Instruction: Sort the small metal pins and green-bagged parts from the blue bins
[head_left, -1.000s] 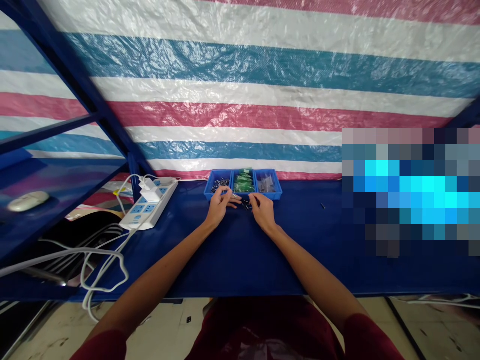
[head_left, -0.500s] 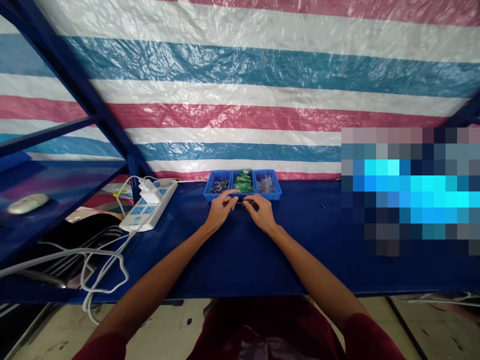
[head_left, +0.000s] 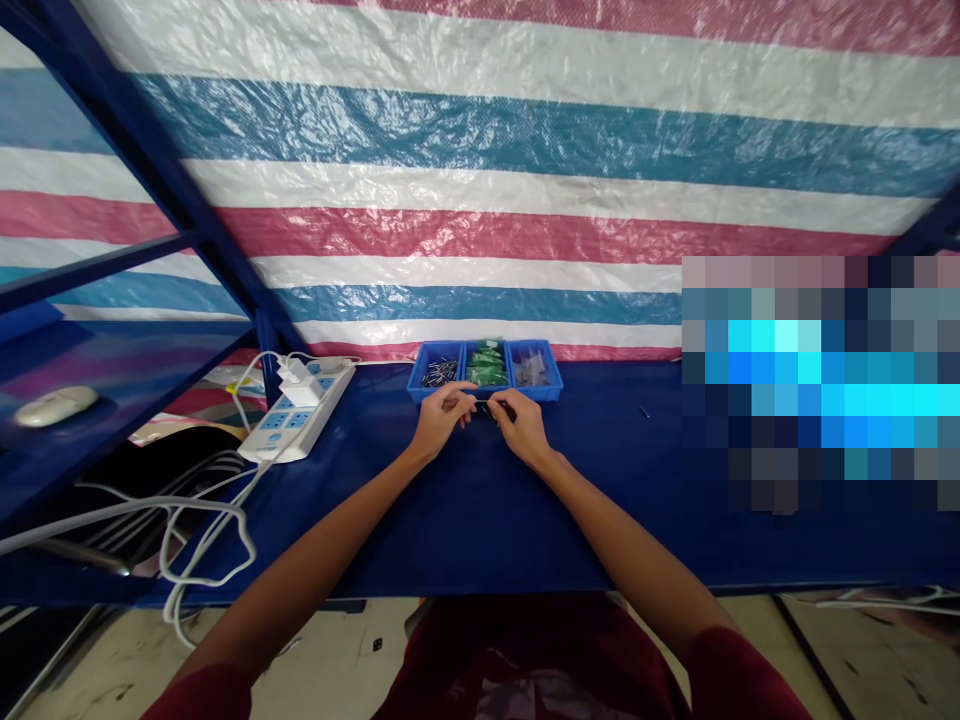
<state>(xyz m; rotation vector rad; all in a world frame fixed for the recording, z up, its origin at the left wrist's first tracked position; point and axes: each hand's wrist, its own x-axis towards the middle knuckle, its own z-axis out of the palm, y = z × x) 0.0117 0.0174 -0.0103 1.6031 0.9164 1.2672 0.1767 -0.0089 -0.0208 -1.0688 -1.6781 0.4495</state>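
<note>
My left hand (head_left: pixel 442 415) and my right hand (head_left: pixel 519 418) are close together over the blue table, just in front of the bins. The fingers of both are pinched on a thin, short rod-like piece (head_left: pixel 482 403) that spans the small gap between them; it is too small to name. Behind them stand three joined blue bins. The left bin (head_left: pixel 414 378) holds many small dark and silvery parts (head_left: pixel 440 373), the middle one green packets (head_left: pixel 487 365), the right bin (head_left: pixel 556 380) clear plastic pieces (head_left: pixel 531 368).
A small dark piece (head_left: pixel 645 412) lies on the blue table (head_left: pixel 495 520) to the right. On the left are a white power strip (head_left: pixel 296 415) with a plugged-in adapter (head_left: pixel 298 384), looped white cables (head_left: pixel 210 580) and a mouse (head_left: pixel 57 406). The far right is pixelated.
Both hands stay in nearly the same place. The fingers have shifted slightly around the thin piece, and the gap between the hands looks a little narrower.
</note>
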